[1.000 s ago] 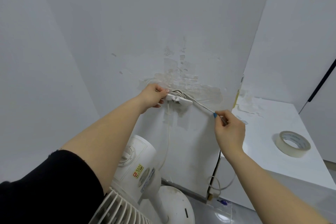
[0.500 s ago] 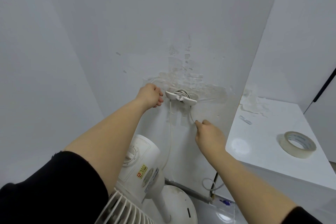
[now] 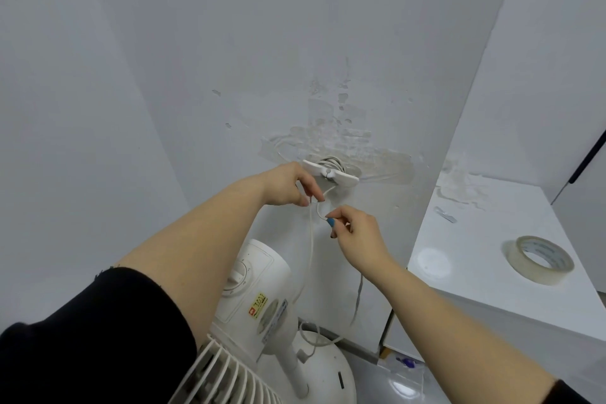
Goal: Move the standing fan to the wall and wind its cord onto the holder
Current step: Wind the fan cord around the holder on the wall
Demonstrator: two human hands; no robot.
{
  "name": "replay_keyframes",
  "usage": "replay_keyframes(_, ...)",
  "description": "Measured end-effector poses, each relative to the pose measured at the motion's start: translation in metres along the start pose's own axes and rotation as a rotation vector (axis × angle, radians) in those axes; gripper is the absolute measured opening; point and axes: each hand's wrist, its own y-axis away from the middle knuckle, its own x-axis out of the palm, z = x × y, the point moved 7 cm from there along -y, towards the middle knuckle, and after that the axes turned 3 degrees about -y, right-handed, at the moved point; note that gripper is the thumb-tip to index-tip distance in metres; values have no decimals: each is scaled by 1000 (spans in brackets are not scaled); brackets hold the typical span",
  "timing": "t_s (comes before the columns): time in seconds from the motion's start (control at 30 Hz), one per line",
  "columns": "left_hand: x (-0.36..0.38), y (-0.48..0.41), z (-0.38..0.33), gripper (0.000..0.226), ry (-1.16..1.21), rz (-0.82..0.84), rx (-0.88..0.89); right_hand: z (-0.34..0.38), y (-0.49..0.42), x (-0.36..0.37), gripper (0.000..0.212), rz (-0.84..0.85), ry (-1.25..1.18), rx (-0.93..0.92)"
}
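While you are pinching the cord (image 3: 310, 239) just under the holder (image 3: 331, 173) with your left hand (image 3: 287, 188), your right hand (image 3: 359, 234) is gripping a small loop of it lower down. Both sets of fingers are clamped on the cord, none spread.

Coils are already sitting on the holder, so you are probably working on the last turns. You are doing this well if you are holding the strand taut at the left pinch and lifting the loop up behind the holder's arms, not across the front. Go gently: the wall (image 3: 387, 167) is showing patchy, peeled paint around the mount, and a hard tug is likely risking it.

The fan (image 3: 252, 275) is standing right below, close to the wall, with slack hanging toward its base (image 3: 331, 367) and possibly snagging on the stem. A tape roll (image 3: 537, 259) is lying on the white worktop (image 3: 475, 239) at right, well apart and not blocking you.
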Motion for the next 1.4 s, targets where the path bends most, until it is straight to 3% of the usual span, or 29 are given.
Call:
replay_keyframes(0.17, 6, -1, 0, 27, -123, 48, -7, 9, -3, -6, 13, -69, -111, 6)
replay_keyframes(0.27, 2, -2, -3, 25, -188, -17, 6, 20, -5, -7, 15, -87, -176, -12)
replay_keyframes(0.47, -10, 0, -15, 19, -540, -167, 63, 28, -6, -16, 10, -136, -255, -24)
replay_keyframes(0.77, -23, 3, -11, 11, -582, -343, 80, 22, -1, -49, 12, -229, -258, -97)
replay_keyframes(0.93, -28, 1, -1, 9, -331, -381, -24, 32, -2, -65, 4, -306, -277, -159)
replay_keyframes(1.1, -32, 0, 10, 10, 7, -450, -158, 51, -4, -64, 11, -320, -139, -294)
replay_keyframes(1.23, -43, 9, 5, 13, -214, -595, -229, 61, -7, -60, 12, -317, -111, -340)
replay_keyframes(1.4, -48, 17, -13, 9, -538, -704, -137, 70, -14, -48, 12, -303, -54, -379)
